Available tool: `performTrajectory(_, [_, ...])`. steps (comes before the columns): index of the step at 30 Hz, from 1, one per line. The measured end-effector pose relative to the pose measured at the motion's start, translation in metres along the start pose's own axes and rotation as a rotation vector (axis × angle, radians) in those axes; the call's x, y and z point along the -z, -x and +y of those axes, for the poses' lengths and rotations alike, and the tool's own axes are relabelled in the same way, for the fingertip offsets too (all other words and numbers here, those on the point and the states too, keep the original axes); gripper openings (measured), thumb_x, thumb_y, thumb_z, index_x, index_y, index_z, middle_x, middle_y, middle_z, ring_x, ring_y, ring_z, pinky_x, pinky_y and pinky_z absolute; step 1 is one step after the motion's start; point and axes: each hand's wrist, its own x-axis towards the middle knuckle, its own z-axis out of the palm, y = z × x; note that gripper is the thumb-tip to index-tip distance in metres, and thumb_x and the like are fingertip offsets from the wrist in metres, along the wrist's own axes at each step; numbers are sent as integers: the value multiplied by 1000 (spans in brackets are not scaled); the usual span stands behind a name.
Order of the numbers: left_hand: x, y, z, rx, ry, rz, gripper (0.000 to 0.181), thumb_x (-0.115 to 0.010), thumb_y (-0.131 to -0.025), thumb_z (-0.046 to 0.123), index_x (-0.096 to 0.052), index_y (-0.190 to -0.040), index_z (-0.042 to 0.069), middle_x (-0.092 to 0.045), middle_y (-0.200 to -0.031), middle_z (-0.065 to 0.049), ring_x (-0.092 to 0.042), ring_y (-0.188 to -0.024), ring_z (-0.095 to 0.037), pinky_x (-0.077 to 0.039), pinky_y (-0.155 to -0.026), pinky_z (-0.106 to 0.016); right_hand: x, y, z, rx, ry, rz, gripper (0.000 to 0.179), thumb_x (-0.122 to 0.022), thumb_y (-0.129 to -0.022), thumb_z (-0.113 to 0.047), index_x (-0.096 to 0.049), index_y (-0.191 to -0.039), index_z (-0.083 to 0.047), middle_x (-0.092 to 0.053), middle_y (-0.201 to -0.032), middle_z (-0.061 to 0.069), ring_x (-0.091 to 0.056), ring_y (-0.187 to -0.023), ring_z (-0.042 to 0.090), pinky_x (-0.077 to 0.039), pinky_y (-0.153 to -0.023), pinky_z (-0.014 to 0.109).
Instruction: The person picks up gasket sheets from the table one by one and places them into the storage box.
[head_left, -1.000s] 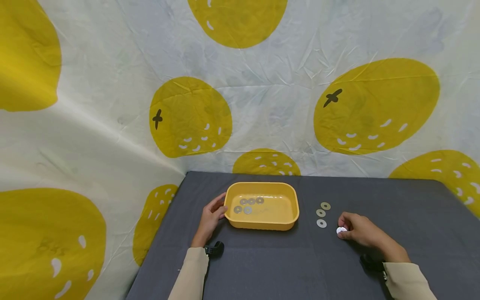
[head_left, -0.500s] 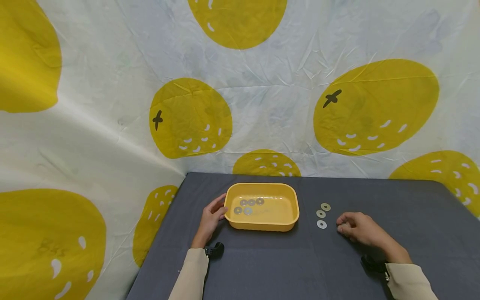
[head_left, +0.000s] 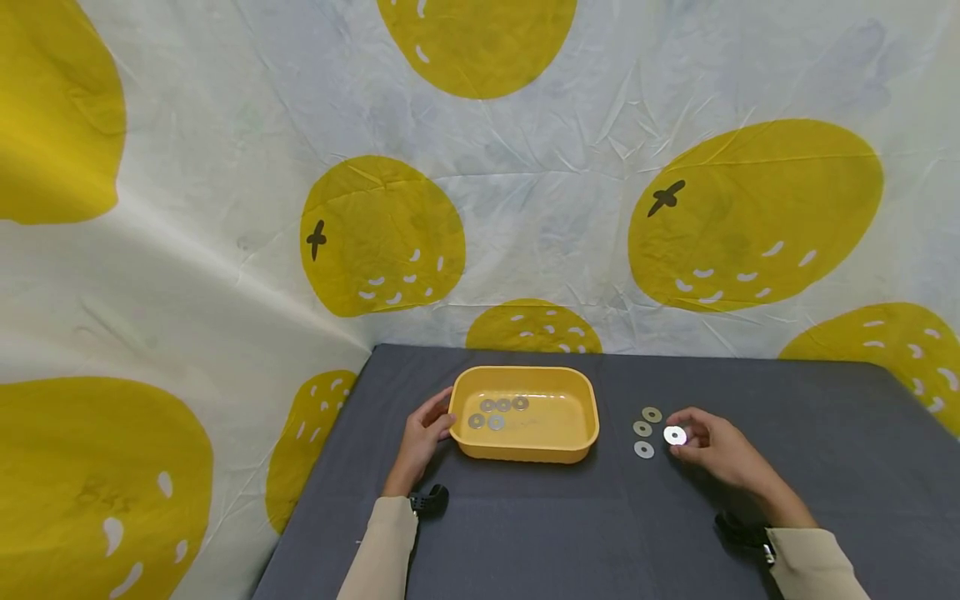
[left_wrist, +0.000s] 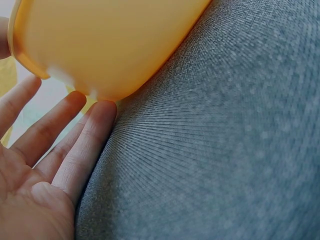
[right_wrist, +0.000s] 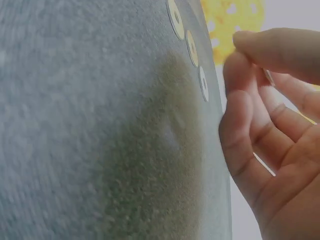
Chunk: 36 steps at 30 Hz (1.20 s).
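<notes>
My right hand (head_left: 716, 450) pinches a shiny washer (head_left: 674, 436) by its edge, its face turned up toward the head camera. In the right wrist view, the thumb and fingertips meet and mostly hide it. Just left of that hand, three flat washers (head_left: 643, 450) lie in a short row on the cloth. My left hand (head_left: 417, 439) holds the left end of a yellow plastic tray (head_left: 525, 453), thumb at the rim. In the left wrist view, the fingers (left_wrist: 82, 150) extend against the tray's outer wall. Several washers (head_left: 496, 422) lie inside the tray, toward its left side.
Dark grey cloth (head_left: 540, 533) covers the table. Behind it and on the left hangs a pale curtain (head_left: 540, 233) printed with big yellow fruit. A dark wrist strap (head_left: 430, 501) sits on the left wrist and another dark band (head_left: 741, 531) on the right.
My right hand has moved slightly left and away from me, closer to the row. Its washer, hidden half a second ago, now shows face-on. The left hand and tray stay put.
</notes>
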Motion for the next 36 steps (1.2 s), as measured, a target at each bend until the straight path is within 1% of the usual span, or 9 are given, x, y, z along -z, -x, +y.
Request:
performTrajectory(3, [0,0,0,-2,-3,2,48,-65,-100,16,-58,-146,28,-66,-138,-14,-67,-121,-31,-61,-88,-32,-2,0,-3,-19,17,27,39,-79,-87,-5,-62,-121,3,-65,-85,6,-54,-69,4,-45,-58,24])
performTrajectory(6, [0,0,0,-7,-6,2,49,-65,-100,16,-57,-147,26,-65,-138,-16,-67,-121,-31,-61,-88,-32,-3,0,-6,-33,27,53,38,-79,-87,-5,-62,-121,3,-64,-85,7,-52,-70,5,-45,-57,24])
performTrajectory(13, [0,0,1,-6,6,-1,49,-66,-100,16,-56,-148,23,-63,-140,-19,-64,-124,-37,-61,-88,-31,-4,0,-11,-32,108,134,37,-81,-86,-12,-65,-117,-1,-61,-85,5,-51,-69,4,-45,-55,25])
performTrajectory(15, [0,0,1,6,15,-5,50,-65,-100,16,-55,-149,22,-61,-142,-20,-63,-126,-39,-61,-89,-33,-4,0,-10,-25,127,152,36,-82,-86,-15,-66,-116,-3,-61,-87,5,-50,-70,4,-44,-55,25])
performTrajectory(18, [0,0,0,3,13,-7,51,-65,-101,15,-54,-150,20,-61,-142,-21,-63,-126,-39,-61,-89,-34,-5,-1,-10,7,154,184,35,-83,-86,-16,-68,-115,-5,-57,-90,6,-48,-73,5,-42,-58,24])
performTrajectory(21, [0,1,0,5,12,-5,50,-65,-100,16,-55,-149,22,-61,-142,-20,-63,-126,-39,-61,-89,-34,-7,0,-13,50,175,215,33,-83,-85,-15,-70,-114,-7,-55,-94,5,-46,-75,6,-39,-61,23])
performTrajectory(23, [0,1,1,3,11,-4,50,-66,-100,16,-56,-148,23,-62,-142,-19,-63,-126,-38,-61,-90,-34,-8,0,-14,77,182,233,32,-83,-85,-14,-71,-114,-7,-55,-93,5,-45,-75,6,-38,-61,23])
performTrajectory(30, [1,0,0,0,14,-6,50,-65,-100,15,-56,-148,23,-62,-141,-19,-64,-125,-37,-61,-90,-35,-10,-1,-18,132,188,283,31,-82,-85,-8,-71,-114,-6,-57,-96,5,-43,-75,4,-36,-62,23])
performTrajectory(36, [1,-1,0,2,15,-10,49,-65,-100,14,-56,-148,23,-63,-140,-19,-64,-124,-36,-61,-89,-33,-9,-2,-22,136,206,303,32,-82,-84,-5,-71,-115,-6,-58,-100,6,-45,-76,5,-38,-63,23])
